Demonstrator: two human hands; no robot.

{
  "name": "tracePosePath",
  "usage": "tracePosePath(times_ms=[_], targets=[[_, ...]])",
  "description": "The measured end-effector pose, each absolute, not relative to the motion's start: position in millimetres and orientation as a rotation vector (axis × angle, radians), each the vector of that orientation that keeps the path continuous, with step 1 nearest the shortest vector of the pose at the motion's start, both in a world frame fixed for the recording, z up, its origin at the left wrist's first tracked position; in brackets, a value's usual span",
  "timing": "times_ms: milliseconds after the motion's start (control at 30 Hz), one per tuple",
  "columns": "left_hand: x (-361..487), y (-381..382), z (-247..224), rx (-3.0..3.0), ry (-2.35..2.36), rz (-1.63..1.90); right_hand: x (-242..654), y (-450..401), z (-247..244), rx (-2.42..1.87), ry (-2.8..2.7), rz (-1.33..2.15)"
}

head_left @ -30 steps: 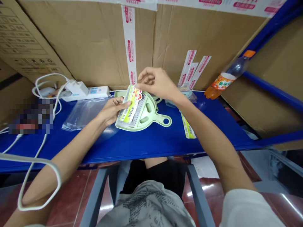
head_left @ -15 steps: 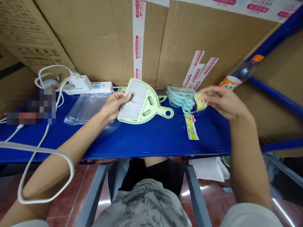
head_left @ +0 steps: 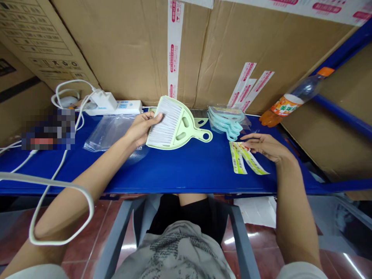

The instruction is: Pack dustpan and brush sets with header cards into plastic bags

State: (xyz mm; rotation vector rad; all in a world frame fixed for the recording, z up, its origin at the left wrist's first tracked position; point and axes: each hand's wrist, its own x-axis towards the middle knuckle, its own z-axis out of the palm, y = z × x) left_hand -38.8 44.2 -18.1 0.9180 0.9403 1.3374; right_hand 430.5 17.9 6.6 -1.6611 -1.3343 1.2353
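Note:
My left hand [head_left: 143, 127] grips the left edge of a light green dustpan and brush set [head_left: 186, 130], thumb on the white bristles [head_left: 165, 123]. The handle with its round hole points right. My right hand [head_left: 261, 145] is at the upper end of a yellow-green printed label [head_left: 252, 159], its fingertips pinched on or against it. That label lies on the blue table, overlapping a second similar label [head_left: 236, 161] at the top. Behind them sits a stack of light blue-green sets in clear plastic [head_left: 226, 119]. Another green piece [head_left: 200, 122] shows behind the held set.
Clear plastic bags [head_left: 107, 133] lie left of my left hand. A white power strip [head_left: 124, 107] with cables stands behind them. An orange drink bottle [head_left: 286, 104] leans at the back right. Cardboard [head_left: 130, 50] rises behind the table [head_left: 180, 174]. A white cable loops over my left forearm.
My right hand has come down and toward the front with the second label, which now lies beside the first, their tops overlapping. My left hand keeps hold of the green set.

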Motion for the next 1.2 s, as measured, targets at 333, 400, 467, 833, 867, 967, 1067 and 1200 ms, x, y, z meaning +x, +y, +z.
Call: tracePosePath(times_ms=[333, 400, 467, 833, 867, 967, 1067, 1200], targets=[[-38.9, 42.8, -16.8, 0.925, 0.894, 1.345, 427.4, 28.1, -20.6, -1.799, -1.377, 0.962], [-38.9, 43.0, -16.1, 0.927, 0.901, 1.345, 427.6, 25.6, -18.9, -1.864, -1.480, 0.761], [-38.4, 43.2, -15.8, 0.928, 0.927, 1.325, 422.7, 20.7, -12.0, -1.865, -1.552, 0.375], [-29.0, 37.5, -13.1, 0.899, 0.957, 1.459, 269.2, 29.0, 29.3, -0.951, -1.864, 0.757], [-29.1, 38.1, -12.9, 0.895, 0.954, 1.502, 263.6, 34.1, 25.4, -0.930, -1.857, 0.647], [-29.0, 40.1, -14.2, 0.889, 0.941, 1.585, 260.9, 44.7, 9.5, -0.937, -1.881, 0.396], [-25.3, 38.8, -17.7, 0.934, 0.949, 1.651, 265.9, 47.6, -7.0, -1.007, -1.917, 0.301], [-15.3, 29.7, -19.9, 1.108, 0.917, 1.738, 266.4, 45.7, -22.0, -1.144, -1.905, 0.248]])
